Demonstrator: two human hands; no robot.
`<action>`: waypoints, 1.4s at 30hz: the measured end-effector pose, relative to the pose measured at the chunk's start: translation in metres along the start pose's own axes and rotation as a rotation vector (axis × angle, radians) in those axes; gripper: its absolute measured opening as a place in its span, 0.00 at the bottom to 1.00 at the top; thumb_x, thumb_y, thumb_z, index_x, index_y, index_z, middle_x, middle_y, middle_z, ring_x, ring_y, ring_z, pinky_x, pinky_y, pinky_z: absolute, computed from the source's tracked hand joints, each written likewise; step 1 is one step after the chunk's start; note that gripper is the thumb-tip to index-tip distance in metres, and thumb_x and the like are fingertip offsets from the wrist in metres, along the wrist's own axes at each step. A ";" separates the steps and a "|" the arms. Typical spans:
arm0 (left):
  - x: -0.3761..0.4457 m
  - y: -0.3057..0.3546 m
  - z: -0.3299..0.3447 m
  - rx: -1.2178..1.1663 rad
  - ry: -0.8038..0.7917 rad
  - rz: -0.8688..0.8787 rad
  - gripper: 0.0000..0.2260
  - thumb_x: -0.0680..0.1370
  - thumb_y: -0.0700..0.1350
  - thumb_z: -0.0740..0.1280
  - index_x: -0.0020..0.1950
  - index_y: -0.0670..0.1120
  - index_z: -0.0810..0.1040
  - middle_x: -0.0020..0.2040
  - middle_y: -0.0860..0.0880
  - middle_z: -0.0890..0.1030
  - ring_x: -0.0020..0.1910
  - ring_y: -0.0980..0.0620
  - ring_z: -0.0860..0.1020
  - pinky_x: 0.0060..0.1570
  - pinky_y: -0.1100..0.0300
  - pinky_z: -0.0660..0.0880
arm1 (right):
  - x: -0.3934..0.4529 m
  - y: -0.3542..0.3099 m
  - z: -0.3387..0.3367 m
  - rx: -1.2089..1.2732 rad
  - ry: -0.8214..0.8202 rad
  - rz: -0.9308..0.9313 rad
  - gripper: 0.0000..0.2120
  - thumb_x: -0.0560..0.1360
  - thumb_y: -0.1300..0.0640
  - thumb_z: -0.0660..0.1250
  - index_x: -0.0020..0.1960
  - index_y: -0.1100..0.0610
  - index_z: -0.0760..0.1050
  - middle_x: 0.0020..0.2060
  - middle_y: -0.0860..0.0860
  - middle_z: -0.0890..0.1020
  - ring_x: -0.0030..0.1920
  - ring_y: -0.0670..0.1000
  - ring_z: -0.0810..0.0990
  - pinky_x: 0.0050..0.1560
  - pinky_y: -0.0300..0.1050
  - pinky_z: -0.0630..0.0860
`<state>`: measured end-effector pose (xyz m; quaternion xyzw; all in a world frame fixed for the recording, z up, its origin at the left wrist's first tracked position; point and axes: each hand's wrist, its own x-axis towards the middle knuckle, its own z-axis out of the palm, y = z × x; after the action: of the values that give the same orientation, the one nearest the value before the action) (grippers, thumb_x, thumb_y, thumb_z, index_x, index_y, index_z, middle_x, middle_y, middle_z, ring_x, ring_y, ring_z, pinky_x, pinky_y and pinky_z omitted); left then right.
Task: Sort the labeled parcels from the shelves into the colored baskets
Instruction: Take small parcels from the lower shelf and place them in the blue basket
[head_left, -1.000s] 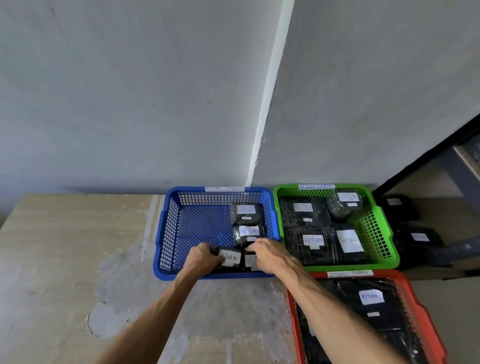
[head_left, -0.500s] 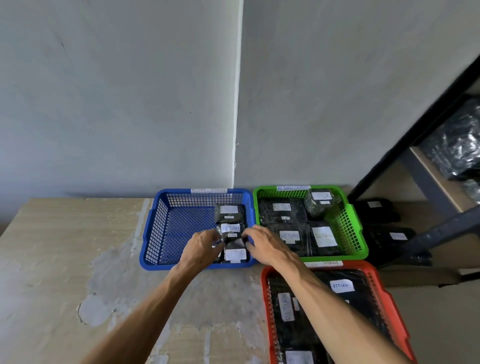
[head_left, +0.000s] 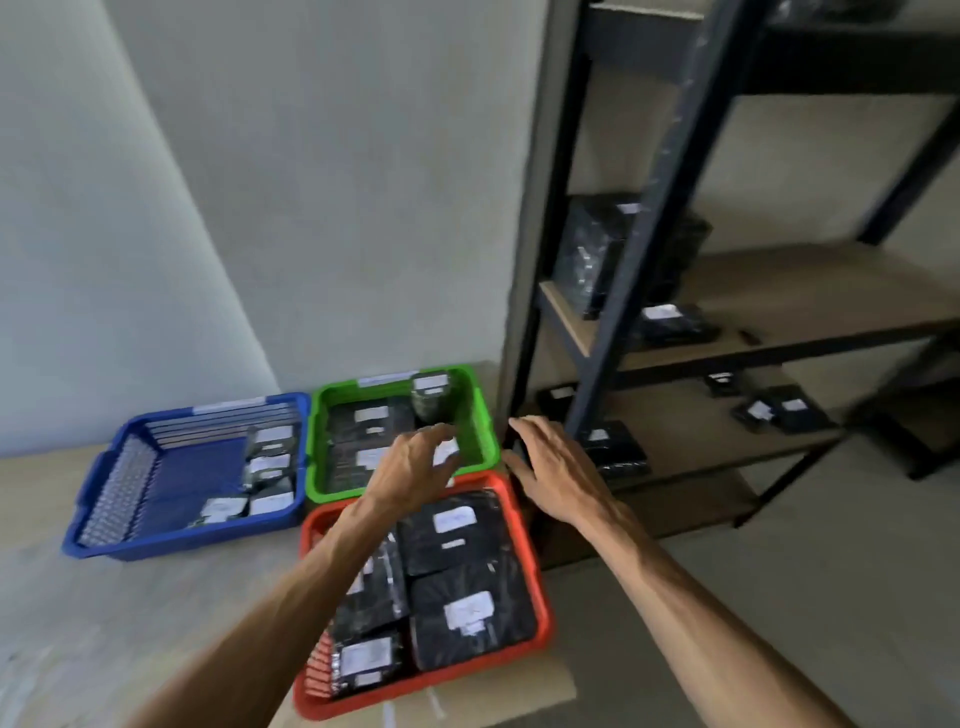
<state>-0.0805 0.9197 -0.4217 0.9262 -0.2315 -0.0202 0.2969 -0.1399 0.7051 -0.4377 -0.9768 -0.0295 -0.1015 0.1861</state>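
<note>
Three baskets sit on the floor: a blue basket (head_left: 119, 493) at the left, a green basket (head_left: 480, 415) behind and a red basket (head_left: 540, 597) in front. All three hold black wrapped parcels with white labels. My left hand (head_left: 415, 467) hovers over the near edge of the green basket, fingers loosely spread, holding nothing. My right hand (head_left: 556, 467) is stretched out empty between the green basket and the shelf unit (head_left: 618, 291). A black parcel (head_left: 613, 447) lies on the lowest shelf just beyond my right hand. The picture is blurred by motion.
More black labelled parcels lie on the shelves: a tall stack (head_left: 592, 254) and a flat one (head_left: 675, 322) on the middle shelf, several small ones (head_left: 779, 410) on the bottom shelf. Dark shelf posts stand close to my right hand. A grey wall is behind the baskets.
Both hands left the parcels in the blue basket and moved right, empty. The view swung right, bringing the shelf unit into sight.
</note>
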 end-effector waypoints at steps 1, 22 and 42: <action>0.003 0.024 0.014 -0.014 -0.017 0.031 0.16 0.76 0.50 0.68 0.63 0.47 0.81 0.57 0.47 0.85 0.58 0.44 0.82 0.56 0.53 0.77 | -0.014 0.021 -0.015 -0.007 0.012 0.023 0.28 0.80 0.42 0.56 0.70 0.60 0.73 0.63 0.55 0.78 0.62 0.57 0.78 0.64 0.52 0.74; 0.188 0.319 0.316 -0.156 -0.357 0.054 0.14 0.81 0.46 0.65 0.65 0.45 0.79 0.60 0.49 0.83 0.59 0.50 0.81 0.57 0.68 0.70 | -0.075 0.444 -0.130 -0.010 -0.090 0.493 0.22 0.82 0.49 0.63 0.69 0.62 0.69 0.66 0.58 0.74 0.68 0.58 0.71 0.66 0.48 0.68; 0.323 0.486 0.525 -0.244 -0.283 -0.398 0.15 0.79 0.48 0.67 0.64 0.45 0.78 0.60 0.43 0.83 0.59 0.43 0.81 0.59 0.53 0.78 | -0.028 0.749 -0.181 0.089 -0.437 0.372 0.26 0.81 0.51 0.65 0.76 0.56 0.64 0.72 0.56 0.69 0.73 0.58 0.67 0.70 0.53 0.69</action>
<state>-0.0866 0.1454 -0.5498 0.8989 -0.0799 -0.2350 0.3611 -0.1295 -0.0585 -0.5470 -0.9551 0.1065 0.1485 0.2334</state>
